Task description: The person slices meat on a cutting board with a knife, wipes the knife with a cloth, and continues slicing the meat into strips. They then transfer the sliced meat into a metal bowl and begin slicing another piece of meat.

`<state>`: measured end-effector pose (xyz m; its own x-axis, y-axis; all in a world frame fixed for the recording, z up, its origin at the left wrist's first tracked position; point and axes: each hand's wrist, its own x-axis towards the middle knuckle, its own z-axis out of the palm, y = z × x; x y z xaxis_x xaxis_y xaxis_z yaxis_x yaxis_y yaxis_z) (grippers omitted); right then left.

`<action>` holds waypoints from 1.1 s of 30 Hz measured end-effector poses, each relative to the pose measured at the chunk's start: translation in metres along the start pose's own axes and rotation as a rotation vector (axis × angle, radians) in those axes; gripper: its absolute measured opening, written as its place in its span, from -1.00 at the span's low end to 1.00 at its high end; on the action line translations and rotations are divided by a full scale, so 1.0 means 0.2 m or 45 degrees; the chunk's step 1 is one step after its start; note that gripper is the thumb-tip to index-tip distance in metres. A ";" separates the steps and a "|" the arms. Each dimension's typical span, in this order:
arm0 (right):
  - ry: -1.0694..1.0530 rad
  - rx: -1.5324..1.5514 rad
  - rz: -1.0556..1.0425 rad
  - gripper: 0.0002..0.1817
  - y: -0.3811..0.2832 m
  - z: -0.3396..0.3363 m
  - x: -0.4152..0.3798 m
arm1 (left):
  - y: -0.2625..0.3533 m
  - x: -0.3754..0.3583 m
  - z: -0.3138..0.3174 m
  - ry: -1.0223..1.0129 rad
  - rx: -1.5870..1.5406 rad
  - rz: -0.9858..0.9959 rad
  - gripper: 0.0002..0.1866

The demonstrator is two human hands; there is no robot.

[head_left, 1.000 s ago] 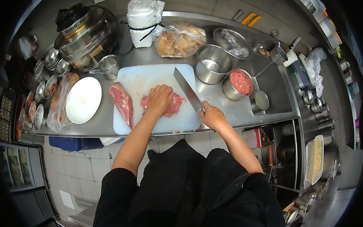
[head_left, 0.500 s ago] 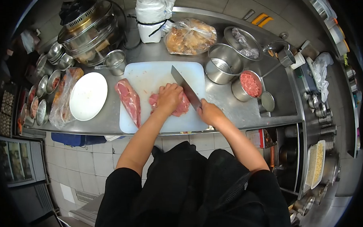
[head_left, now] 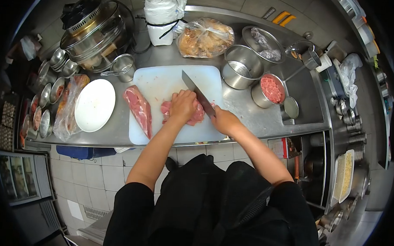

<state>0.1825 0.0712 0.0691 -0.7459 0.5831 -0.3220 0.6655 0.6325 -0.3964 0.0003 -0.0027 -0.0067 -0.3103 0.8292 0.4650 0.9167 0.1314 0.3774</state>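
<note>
In the head view, your left hand [head_left: 183, 106] lies palm down on the pink meat slab [head_left: 197, 117], fingers close together over its top; you can't tell from here whether they grip it. Your right hand [head_left: 225, 122] is closed around the handle of the knife [head_left: 197, 92], whose broad blade slants toward the far edge of the cutting board [head_left: 159, 78], beside the slab.

The slab is moist, uneven and fairly flat, partly hidden under your left hand, and sits right of the board's middle, nearer its front edge. A long meat piece [head_left: 139, 110], deeper red with pale streaks, lies along the board's left edge, its narrow end toward the front left corner.

The board rests at the front edge of the counter [head_left: 248, 118]. Right of it, a steel pot [head_left: 260, 100] holds pink minced meat [head_left: 272, 88], with a small metal cup [head_left: 291, 108] of cloudy contents just beside. Behind that pot is a wider pot [head_left: 239, 84]; a clear bag [head_left: 205, 38] of brown food lies near the counter's back edge. To the board's left, the white plate [head_left: 94, 105] carries a few small specks. Small metal bowls [head_left: 46, 96] near the left end hold reddish food in some.
</note>
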 end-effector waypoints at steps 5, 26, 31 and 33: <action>0.062 -0.033 -0.077 -0.61 -0.02 -0.06 0.16 | 0.00 -0.01 0.00 0.028 -0.015 0.021 -0.89; -0.036 -0.107 -0.028 -0.64 -0.09 -0.28 -0.07 | -0.02 -0.04 -0.06 0.059 -0.055 0.016 -0.86; -0.199 -0.141 -0.003 -0.65 -0.09 -0.25 -0.17 | -0.04 -0.04 -0.03 0.072 -0.049 0.014 -0.87; -0.235 -0.114 0.028 -0.65 -0.09 -0.13 -0.09 | -0.04 -0.04 -0.04 0.061 -0.055 0.002 -0.87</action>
<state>0.1838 0.0627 0.1051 -0.7179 0.4993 -0.4851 0.6755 0.6682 -0.3119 -0.0072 -0.0148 -0.0070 -0.3212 0.8025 0.5029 0.9059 0.1056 0.4101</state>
